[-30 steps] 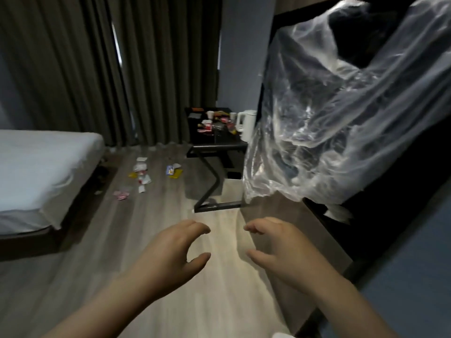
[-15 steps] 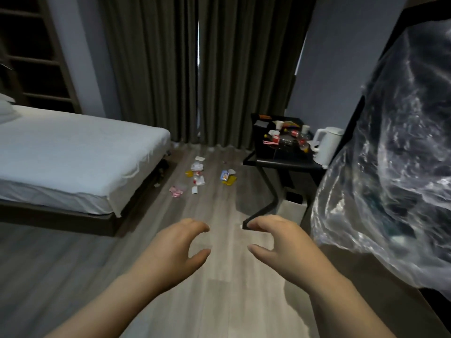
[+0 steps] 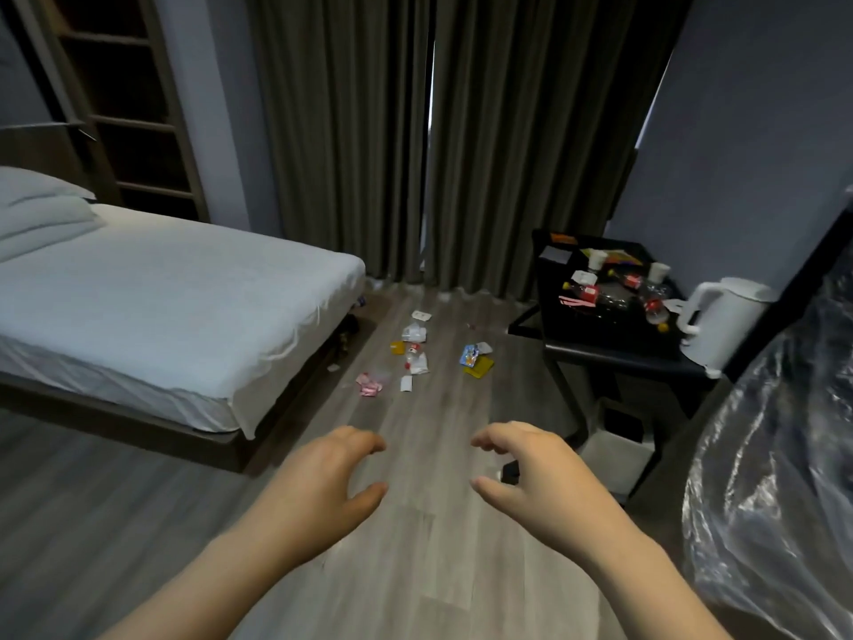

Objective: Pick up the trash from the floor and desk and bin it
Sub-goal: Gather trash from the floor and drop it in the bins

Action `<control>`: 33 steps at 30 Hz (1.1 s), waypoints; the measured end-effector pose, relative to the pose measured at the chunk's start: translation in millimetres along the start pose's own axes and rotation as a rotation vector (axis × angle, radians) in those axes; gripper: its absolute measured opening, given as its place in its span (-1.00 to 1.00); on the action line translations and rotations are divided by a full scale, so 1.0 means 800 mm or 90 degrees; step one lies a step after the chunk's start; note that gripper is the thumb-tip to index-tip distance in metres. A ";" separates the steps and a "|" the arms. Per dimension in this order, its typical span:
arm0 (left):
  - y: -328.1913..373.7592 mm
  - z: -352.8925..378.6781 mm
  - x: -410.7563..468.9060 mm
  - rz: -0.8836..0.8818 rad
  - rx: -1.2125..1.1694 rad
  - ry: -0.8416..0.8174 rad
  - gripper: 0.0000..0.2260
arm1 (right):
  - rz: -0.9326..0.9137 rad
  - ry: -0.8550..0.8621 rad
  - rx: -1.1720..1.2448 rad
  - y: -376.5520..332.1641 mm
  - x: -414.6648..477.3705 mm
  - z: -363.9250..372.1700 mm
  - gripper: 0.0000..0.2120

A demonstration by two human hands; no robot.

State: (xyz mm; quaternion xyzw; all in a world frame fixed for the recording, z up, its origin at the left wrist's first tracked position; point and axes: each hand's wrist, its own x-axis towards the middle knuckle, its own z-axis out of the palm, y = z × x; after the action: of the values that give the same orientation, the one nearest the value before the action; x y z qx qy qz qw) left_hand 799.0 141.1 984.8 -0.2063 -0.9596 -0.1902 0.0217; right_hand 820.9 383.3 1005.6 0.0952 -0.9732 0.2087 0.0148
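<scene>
Floor trash [image 3: 417, 351] lies between bed [image 3: 161, 307] and desk [image 3: 609, 325].

Plastic sheet [image 3: 780, 478] now at right edge, pillows [image 3: 41, 210] revealed, trash [image 3: 415, 358] centred

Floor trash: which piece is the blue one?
The blue wrapper, in the small cluster nearest the desk, lying against a yellow packet. Nothing else on the floor is blue.

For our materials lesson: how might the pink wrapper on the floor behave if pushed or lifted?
The pink wrapper looks thin and crumpled, so probably floppy and very light. Lying flat on the smooth floor, it would likely slide when pushed rather than roll.
</scene>
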 end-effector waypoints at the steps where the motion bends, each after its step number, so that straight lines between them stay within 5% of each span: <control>1: -0.009 0.003 0.016 0.001 0.000 -0.004 -0.61 | 0.003 -0.002 -0.001 0.004 0.017 0.003 -0.64; 16: -0.226 -0.003 0.299 0.002 -0.004 -0.066 -0.61 | 0.076 -0.044 0.003 0.026 0.352 0.053 -0.61; 33: -0.371 0.029 0.606 -0.056 -0.007 -0.101 -0.59 | 0.086 -0.078 0.060 0.134 0.691 0.085 -0.60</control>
State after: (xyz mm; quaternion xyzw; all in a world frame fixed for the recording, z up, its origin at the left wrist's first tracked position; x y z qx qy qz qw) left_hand 236.7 87.6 916.0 -0.1787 -0.9654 -0.1793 -0.0635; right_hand 258.3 352.1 938.5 0.0427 -0.9655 0.2487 -0.0636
